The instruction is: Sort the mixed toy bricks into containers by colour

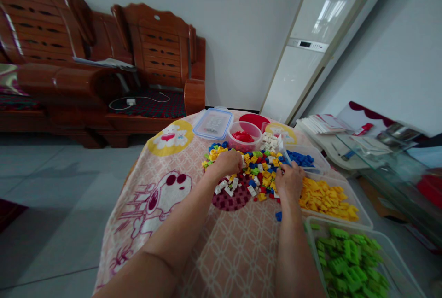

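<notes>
A mixed heap of toy building bricks [257,171] in yellow, white, blue, green and red lies on the cloth-covered table. My left hand [228,163] reaches into the heap's left part with its fingers bent down and drawn together. A white brick shows right by its fingertips; whether it is gripped is hidden. Over the heap's right edge, my right hand [289,181] has its fingers curled in among yellow bricks, and what they pinch is too small to make out. Loose white bricks [229,191] lie below my left hand. One blue brick [278,216] sits beside my right wrist.
Tubs with sorted bricks line the right: blue bricks [302,159], yellow bricks [326,199], green bricks [352,261]. Behind the heap are a round tub [257,131] of red pieces, white bricks [270,142] and a clear lid [213,123]. A glass-topped stand [380,164] is further right.
</notes>
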Demonstrator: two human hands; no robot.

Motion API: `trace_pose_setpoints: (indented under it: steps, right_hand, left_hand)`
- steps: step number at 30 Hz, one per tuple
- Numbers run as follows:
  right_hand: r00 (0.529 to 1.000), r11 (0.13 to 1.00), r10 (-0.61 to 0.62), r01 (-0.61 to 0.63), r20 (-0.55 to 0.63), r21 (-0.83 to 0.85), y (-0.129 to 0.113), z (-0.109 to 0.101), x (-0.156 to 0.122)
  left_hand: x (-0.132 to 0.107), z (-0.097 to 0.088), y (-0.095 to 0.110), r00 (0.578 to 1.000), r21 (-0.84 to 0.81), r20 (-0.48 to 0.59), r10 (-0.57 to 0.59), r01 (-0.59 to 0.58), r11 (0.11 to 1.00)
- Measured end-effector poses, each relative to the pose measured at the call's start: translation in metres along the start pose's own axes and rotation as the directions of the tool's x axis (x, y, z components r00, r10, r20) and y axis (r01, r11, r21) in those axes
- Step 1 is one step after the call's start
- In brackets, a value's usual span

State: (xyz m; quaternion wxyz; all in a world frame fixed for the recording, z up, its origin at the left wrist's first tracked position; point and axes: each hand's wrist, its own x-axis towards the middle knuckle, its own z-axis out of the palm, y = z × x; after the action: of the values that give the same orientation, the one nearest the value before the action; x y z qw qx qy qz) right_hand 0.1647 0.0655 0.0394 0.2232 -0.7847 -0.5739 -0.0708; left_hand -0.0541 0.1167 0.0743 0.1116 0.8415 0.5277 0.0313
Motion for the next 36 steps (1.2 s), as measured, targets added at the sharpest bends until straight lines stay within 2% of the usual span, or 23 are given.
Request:
trace_pose_setpoints:
  steps: [4, 10, 21, 27, 36]
  right_hand:
    - [1.000, 1.000, 0.002, -0.002, -0.001, 0.006, 0.000, 0.000, -0.001]
    - [1.000, 1.000, 0.003, -0.003, 0.002, 0.004, -0.001, -0.001, -0.001]
    - [0.998, 0.999, -0.038, 0.038, -0.054, 0.012, 0.004, 0.006, -0.001]
    - [0.999, 1.000, -0.023, 0.023, -0.034, 0.009, 0.003, 0.004, 0.000]
    - [0.999, 1.000, -0.020, 0.021, -0.034, 0.017, 0.002, 0.002, -0.001]
  left_hand:
    - [-0.001, 0.000, 0.000, 1.000, -0.006, 0.021, -0.006, 0.006, 1.000]
    - [0.000, -0.004, 0.004, 0.999, 0.002, -0.004, -0.038, 0.038, 0.999]
    - [0.002, 0.009, 0.030, 0.981, 0.059, -0.109, -0.159, 0.166, 0.984]
    - [0.004, 0.012, 0.028, 0.965, 0.032, -0.108, -0.239, 0.244, 0.969]
    - [0.002, 0.013, 0.031, 0.962, 0.015, -0.135, -0.237, 0.241, 0.971]
